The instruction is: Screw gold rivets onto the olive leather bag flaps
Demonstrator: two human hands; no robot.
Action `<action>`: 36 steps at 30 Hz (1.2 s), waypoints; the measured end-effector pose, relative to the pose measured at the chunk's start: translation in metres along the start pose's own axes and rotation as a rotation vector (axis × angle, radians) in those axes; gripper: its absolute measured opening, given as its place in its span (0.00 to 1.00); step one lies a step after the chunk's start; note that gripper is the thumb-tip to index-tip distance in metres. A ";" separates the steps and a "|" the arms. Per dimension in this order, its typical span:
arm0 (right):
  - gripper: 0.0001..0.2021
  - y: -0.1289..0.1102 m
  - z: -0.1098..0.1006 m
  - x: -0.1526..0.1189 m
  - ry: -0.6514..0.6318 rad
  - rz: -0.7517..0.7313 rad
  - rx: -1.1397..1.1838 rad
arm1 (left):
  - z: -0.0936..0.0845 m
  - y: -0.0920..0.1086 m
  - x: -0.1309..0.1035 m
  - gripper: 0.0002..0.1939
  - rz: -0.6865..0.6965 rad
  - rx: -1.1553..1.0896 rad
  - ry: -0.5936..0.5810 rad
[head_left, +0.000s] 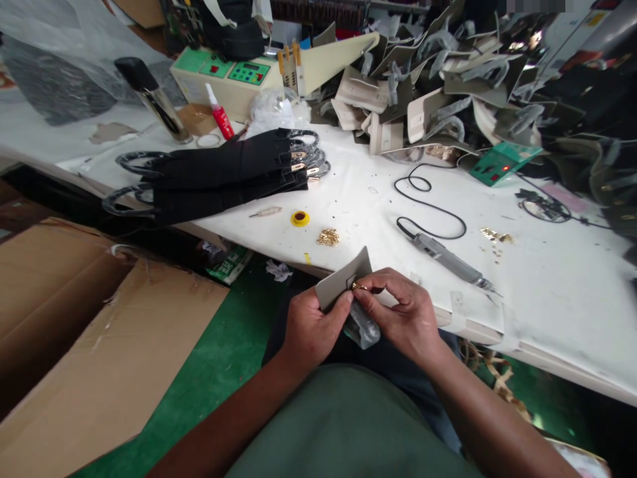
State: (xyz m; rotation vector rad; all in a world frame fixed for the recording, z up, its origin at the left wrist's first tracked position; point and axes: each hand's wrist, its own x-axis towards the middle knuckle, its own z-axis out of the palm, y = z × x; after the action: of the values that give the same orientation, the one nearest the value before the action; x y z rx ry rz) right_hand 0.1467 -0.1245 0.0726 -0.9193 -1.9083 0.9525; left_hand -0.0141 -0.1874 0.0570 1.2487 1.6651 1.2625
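Over my lap, my left hand (316, 328) grips a grey-beige leather panel (343, 279) with its thumb across the front. A plastic-wrapped handle (362, 325) hangs at the panel's lower side. My right hand (401, 312) pinches a small gold metal fitting (358, 287) against the panel, beside the left thumb. Just beyond on the table lies a pile of gold metal pieces (328, 237). A yellow ring-shaped roll (300, 218) sits close to that pile. To the right rests a grey electric screwdriver (448, 260) with a black cord.
Black panels with wrapped handles (223, 172) are stacked at left on the white table (358, 192). Behind them stand a red bottle (219, 113) and a machine (233, 76). Beige pieces (423, 106) heap at the back right, near a green power box (505, 164). A cardboard box (164, 332) stands lower left.
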 end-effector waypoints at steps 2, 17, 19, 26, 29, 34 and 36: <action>0.03 -0.001 0.001 -0.002 0.031 -0.030 -0.046 | 0.000 0.002 -0.003 0.10 0.063 0.033 -0.001; 0.08 -0.002 0.006 -0.014 0.265 -0.124 -0.288 | 0.010 0.011 -0.007 0.13 0.268 0.038 -0.092; 0.13 -0.004 0.002 -0.016 0.215 -0.116 -0.302 | 0.008 0.011 -0.007 0.16 0.242 -0.039 -0.157; 0.34 -0.016 -0.011 -0.024 0.000 -0.053 -0.361 | 0.007 0.023 -0.010 0.32 0.163 -0.212 -0.374; 0.23 -0.017 -0.009 -0.026 0.110 0.038 -0.432 | 0.013 0.028 -0.018 0.39 0.153 -0.194 -0.458; 0.07 -0.017 -0.022 -0.030 0.218 0.207 -0.256 | 0.017 0.024 -0.017 0.41 0.309 -0.070 -0.452; 0.11 -0.014 -0.032 -0.032 0.199 0.393 -0.044 | 0.020 0.016 -0.004 0.29 0.385 0.050 -0.372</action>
State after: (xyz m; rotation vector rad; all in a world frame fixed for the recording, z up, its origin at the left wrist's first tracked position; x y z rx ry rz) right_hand 0.1845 -0.1495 0.0866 -1.3953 -1.6170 1.0010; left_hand 0.0095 -0.1843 0.0663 1.7738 1.2337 1.1165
